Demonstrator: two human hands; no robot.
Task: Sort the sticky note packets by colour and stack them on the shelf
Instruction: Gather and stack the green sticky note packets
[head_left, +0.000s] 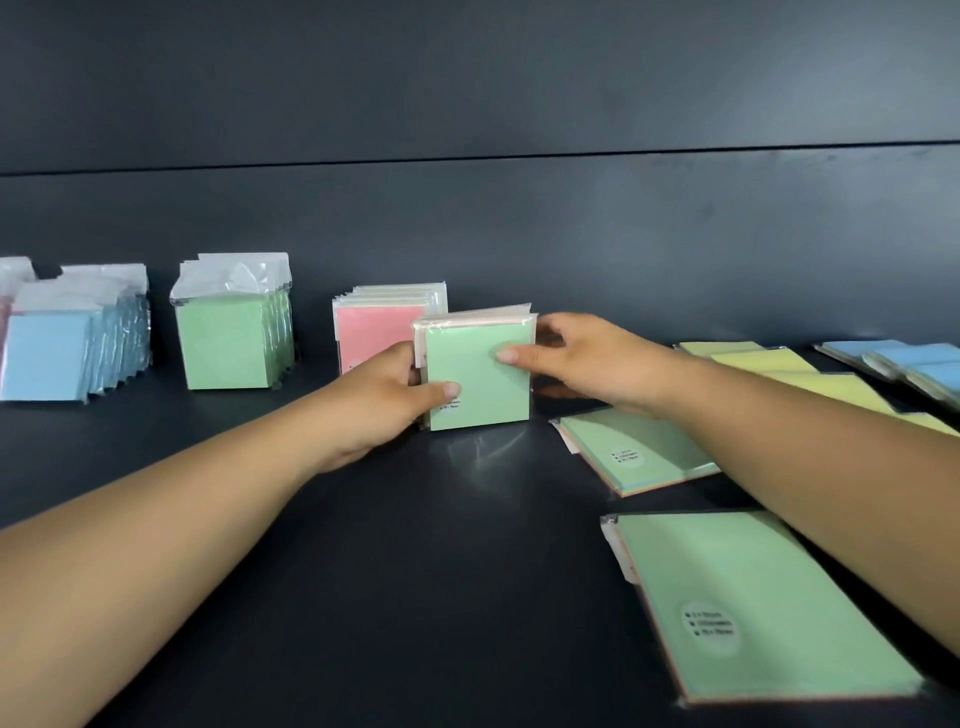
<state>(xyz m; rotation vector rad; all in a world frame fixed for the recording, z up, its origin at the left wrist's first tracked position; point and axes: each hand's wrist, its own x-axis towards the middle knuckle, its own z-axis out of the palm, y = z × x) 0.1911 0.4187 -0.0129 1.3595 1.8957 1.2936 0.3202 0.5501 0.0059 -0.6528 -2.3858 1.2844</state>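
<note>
A bundle of green-faced sticky note packets (480, 374) stands upright on the dark shelf (363, 545), held between both hands. My left hand (387, 395) grips its left edge, thumb on the front face. My right hand (582, 358) holds its right edge, thumb pressed on the front and fingers behind. Just behind the bundle stands an upright row of pink packets (376, 327). Further left stand an upright green row (228, 343) and an upright blue row (57, 348).
Loose green packets lie flat at the right (631, 449) and near right (753, 603). Yellow packets (810, 374) and blue packets (904, 364) lie flat at the far right. A dark back wall (467, 234) closes the shelf.
</note>
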